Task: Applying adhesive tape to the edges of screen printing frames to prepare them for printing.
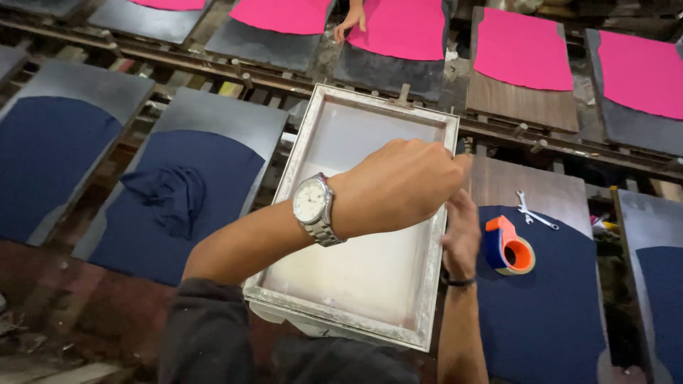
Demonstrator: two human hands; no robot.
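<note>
pink fabric pieces (523, 50): 5 | navy fabric pieces (206, 178): 4 | screen frame (427, 284): 1 | tape dispenser (509, 245): 1 | wrenches (533, 213): 2 | wristwatch (313, 206): 1

There is a single view, from a camera worn on the person's head. It looks steeply down and forward over the person's own forearms, close enough that the left hand (405, 185) with its wristwatch (314, 208) fills the middle of the picture. The right hand (461, 238) sits just beyond and to the right of it, against the side of a framed printing screen (356, 284). Further ahead, rows of boards recede toward the top edge.
</note>
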